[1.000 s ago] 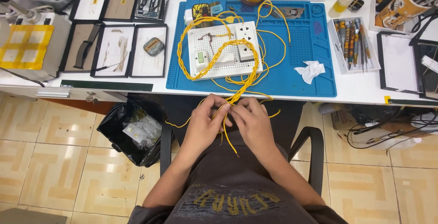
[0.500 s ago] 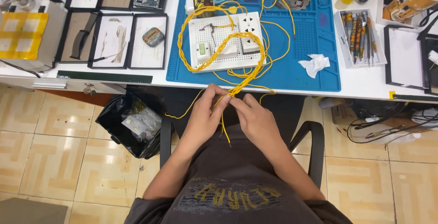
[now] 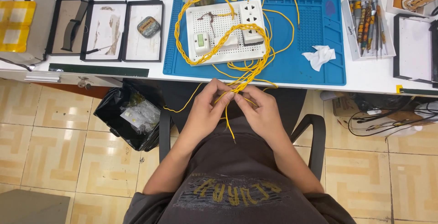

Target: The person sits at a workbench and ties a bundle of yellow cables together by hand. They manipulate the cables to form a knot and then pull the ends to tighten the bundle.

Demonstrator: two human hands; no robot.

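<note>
Left hand (image 3: 206,110) and right hand (image 3: 260,112) meet above the lap, each pinching the yellow wires (image 3: 237,84) near their twisted run. Light, springy strands, best gripped close to the twist, trail to the white pegboard (image 3: 219,34) on the bench (image 3: 365,75).

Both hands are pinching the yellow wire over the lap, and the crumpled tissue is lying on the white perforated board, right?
Not quite. The tissue lies on the blue mat, to the right of the white board, as the head view shows. Both the left hand and right hand do pinch the yellow wire.
</note>
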